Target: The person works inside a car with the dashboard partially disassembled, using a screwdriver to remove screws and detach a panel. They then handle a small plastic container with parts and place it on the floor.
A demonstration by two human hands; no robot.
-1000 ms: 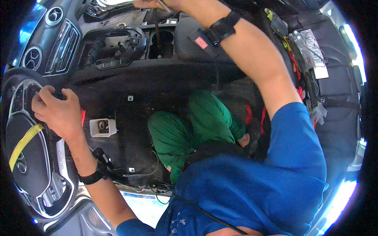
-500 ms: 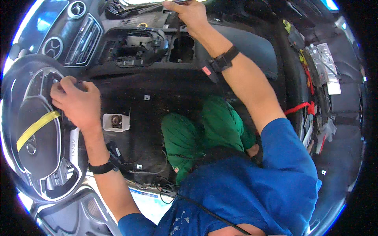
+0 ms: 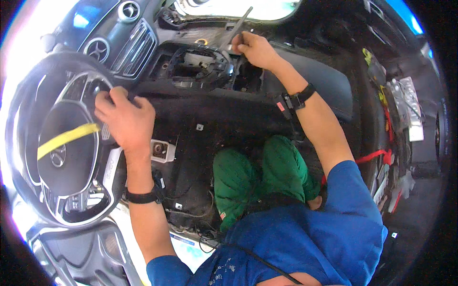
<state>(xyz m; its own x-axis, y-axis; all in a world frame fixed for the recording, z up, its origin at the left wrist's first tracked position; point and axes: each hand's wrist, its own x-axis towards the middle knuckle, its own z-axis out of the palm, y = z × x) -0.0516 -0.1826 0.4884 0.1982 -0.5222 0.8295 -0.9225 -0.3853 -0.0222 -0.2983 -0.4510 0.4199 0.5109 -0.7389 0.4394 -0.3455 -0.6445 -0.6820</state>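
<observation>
My left hand [image 3: 126, 117] is curled over the right side of the steering wheel [image 3: 67, 171], fingertips toward the spoke and thumb apart. A strip of yellow tape [image 3: 69, 139] crosses the wheel's hub. Farther off, my right hand [image 3: 257, 51] grips a long, thin grey strip [image 3: 243, 21] at the back of the opened centre console [image 3: 191, 81]. The strip stands tilted, its far end pointing up toward the windshield. Its lower end is partly hidden, so I cannot tell whether it touches the console.
A white box [image 3: 163, 151] with a round dark part inside sits on the bare floor beyond my left forearm. My green-trousered knees [image 3: 234, 171] are in the middle. On the right lie a red strap [image 3: 374, 156] and a white packet [image 3: 413, 109] among several loose items.
The view has shifted, so the dashboard and wheel sit farther right. My right hand has come nearer and to the right of the console, with the strip now plainly visible. My left hand stays at the wheel.
</observation>
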